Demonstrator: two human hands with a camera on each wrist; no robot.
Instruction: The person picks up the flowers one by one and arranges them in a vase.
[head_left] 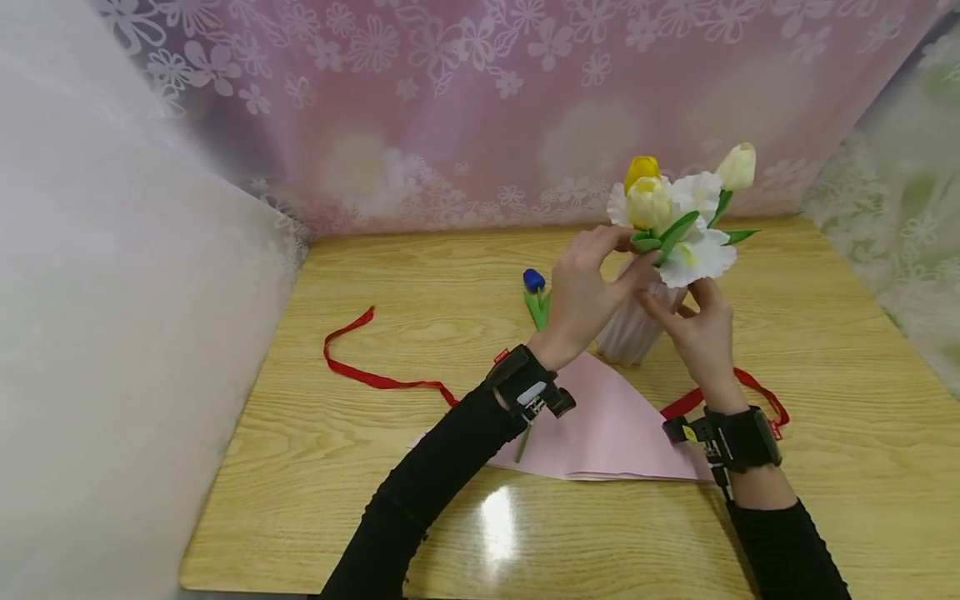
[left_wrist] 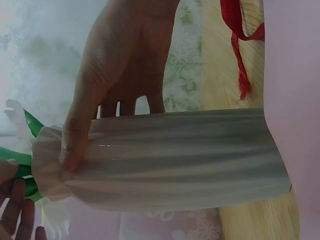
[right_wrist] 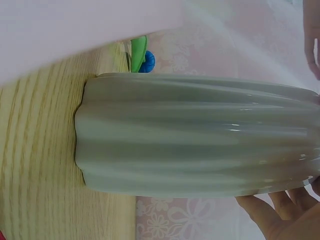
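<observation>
A pale, fluted vase (head_left: pixel 628 335) stands on the table with several artificial flowers in its mouth: a yellow tulip (head_left: pixel 641 171), a cream-yellow tulip (head_left: pixel 649 204), a white tulip (head_left: pixel 738 167) and ruffled white blooms (head_left: pixel 697 257). My left hand (head_left: pixel 587 290) pinches the green leaves and stem of the cream-yellow tulip just above the rim. In the left wrist view, its fingertips show on the green leaves (left_wrist: pixel 25 167). My right hand (head_left: pixel 703 337) grips the vase near its neck, thumb on the near side. Inside the vase, the stems are hidden.
Folded pink paper (head_left: pixel 600 417) lies in front of the vase. On it rests a blue tulip (head_left: pixel 534 281), partly covered by my left arm. A red ribbon (head_left: pixel 382 382) stretches out at left, and more red ribbon (head_left: pixel 761 390) curls beside my right wrist. Patterned curtains surround the table.
</observation>
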